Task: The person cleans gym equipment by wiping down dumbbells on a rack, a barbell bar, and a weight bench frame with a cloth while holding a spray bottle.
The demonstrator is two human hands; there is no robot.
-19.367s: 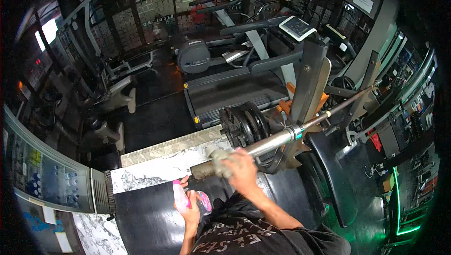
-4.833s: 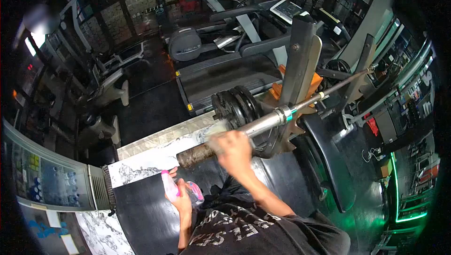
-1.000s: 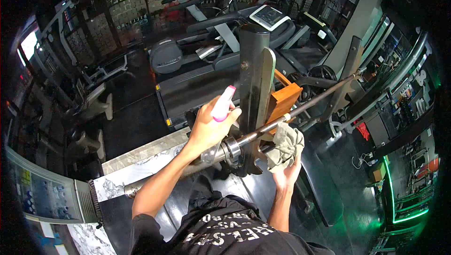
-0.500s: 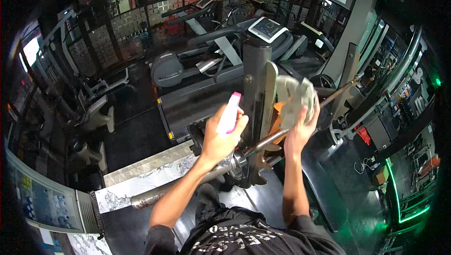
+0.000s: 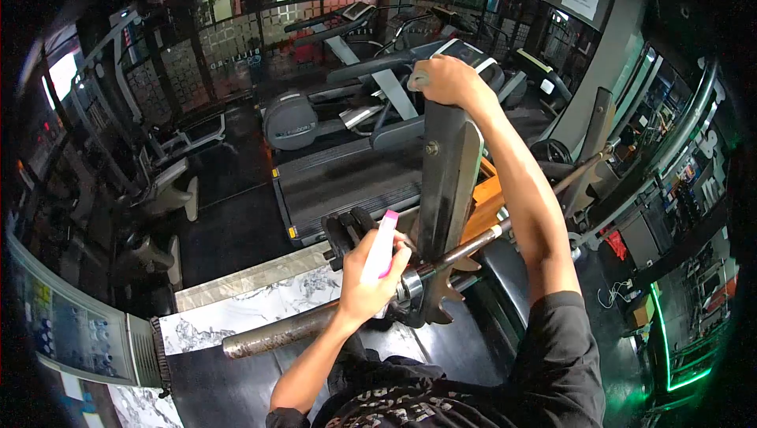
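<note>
My left hand (image 5: 369, 277) is wrapped round a spray bottle (image 5: 382, 248) with a white and pink head, just over the barbell's collar. At the top of the near rack upright (image 5: 445, 184), my right hand (image 5: 446, 80) presses down with curled fingers on a grey cloth (image 5: 420, 79), of which only a little shows. The barbell (image 5: 284, 329) lies across the rack, its bare, worn sleeve pointing to the lower left. Dark weight plates (image 5: 347, 231) hang behind my left hand.
Beyond the rack stands a treadmill (image 5: 347, 184). A padded bench (image 5: 505, 278) is under the bar at the right. The far rack upright (image 5: 591, 136) holds the bar's other end. A glass-door fridge (image 5: 79, 333) stands at the lower left.
My right hand has moved with the cloth from beside the bar up to the upright's top. My left hand, still round the bottle, is lower in the view, which has shifted slightly.
</note>
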